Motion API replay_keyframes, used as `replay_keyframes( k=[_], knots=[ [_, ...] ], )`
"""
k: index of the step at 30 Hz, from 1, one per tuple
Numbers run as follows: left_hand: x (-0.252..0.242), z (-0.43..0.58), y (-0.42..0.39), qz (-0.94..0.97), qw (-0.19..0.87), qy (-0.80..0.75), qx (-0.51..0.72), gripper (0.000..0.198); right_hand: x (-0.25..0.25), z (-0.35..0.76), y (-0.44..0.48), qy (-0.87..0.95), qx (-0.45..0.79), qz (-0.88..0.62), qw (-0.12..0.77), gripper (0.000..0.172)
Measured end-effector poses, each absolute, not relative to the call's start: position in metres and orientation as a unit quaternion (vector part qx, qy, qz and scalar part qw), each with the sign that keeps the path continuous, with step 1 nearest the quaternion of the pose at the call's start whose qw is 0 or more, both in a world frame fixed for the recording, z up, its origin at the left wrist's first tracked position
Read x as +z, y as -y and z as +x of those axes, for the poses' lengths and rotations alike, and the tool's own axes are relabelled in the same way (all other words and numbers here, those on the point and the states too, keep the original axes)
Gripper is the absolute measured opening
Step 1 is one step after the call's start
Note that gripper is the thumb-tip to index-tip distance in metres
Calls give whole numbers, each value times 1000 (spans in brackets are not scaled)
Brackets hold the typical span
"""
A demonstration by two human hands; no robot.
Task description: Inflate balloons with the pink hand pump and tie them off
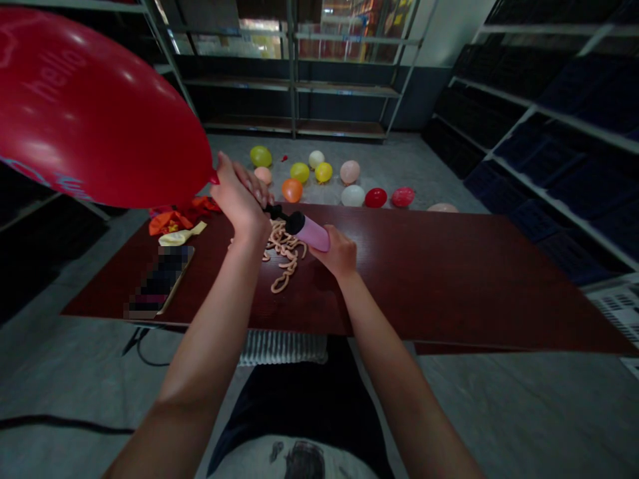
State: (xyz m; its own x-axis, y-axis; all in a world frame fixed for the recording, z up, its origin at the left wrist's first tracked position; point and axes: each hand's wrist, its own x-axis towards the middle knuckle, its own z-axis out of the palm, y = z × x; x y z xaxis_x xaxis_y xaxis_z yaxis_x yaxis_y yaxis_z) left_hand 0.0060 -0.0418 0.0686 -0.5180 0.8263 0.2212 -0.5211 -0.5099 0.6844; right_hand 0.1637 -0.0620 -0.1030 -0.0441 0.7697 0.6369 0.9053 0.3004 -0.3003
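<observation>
A large inflated red balloon (110,113), printed with "hello", fills the upper left. My left hand (239,193) is closed at its neck, beside the black end (275,211) of a balloon pump. Whether the neck sits over the pump's tip is hidden by my fingers. My right hand (337,251) is wrapped round the far end of the pump's pink barrel (314,233), which slants over the table. Below the pump lies a tangled beige chain-like strand (285,259).
On the brown table (424,279) are a phone (162,283), a limp pale-yellow balloon (182,235) and orange packaging (172,219). Several inflated balloons (323,172) lie on the floor beyond. Metal shelves (344,90) stand behind, and dark crates (549,179) fill the right-hand racks.
</observation>
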Motion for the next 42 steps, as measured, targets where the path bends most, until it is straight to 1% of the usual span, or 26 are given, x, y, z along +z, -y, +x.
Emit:
replay_keyframes(
  k=[3, 7, 14, 20, 26, 32, 37, 42],
  knots=[
    [54, 23, 34, 266, 434, -297, 808, 56, -102, 164, 62, 712, -96, -593, 364, 42],
    [41, 30, 29, 248, 441, -315, 803, 53, -100, 165, 61, 710, -96, -604, 350, 41],
    [41, 9, 37, 202, 443, -320, 813, 46, -102, 162, 60, 732, -89, -585, 336, 42],
    [40, -14, 53, 184, 436, -318, 821, 49, -102, 158, 64, 761, -100, -553, 324, 41],
    [51, -47, 67, 171, 419, -292, 843, 53, -100, 158, 67, 774, -111, -535, 320, 42],
    [70, -74, 89, 186, 391, -268, 861, 61, -98, 156, 69, 776, -102, -528, 329, 39],
    [82, -78, 103, 227, 367, -256, 865, 59, -98, 157, 69, 768, -81, -535, 341, 42],
    [85, -67, 92, 274, 365, -262, 850, 56, -100, 162, 68, 760, -58, -540, 356, 42]
  ],
)
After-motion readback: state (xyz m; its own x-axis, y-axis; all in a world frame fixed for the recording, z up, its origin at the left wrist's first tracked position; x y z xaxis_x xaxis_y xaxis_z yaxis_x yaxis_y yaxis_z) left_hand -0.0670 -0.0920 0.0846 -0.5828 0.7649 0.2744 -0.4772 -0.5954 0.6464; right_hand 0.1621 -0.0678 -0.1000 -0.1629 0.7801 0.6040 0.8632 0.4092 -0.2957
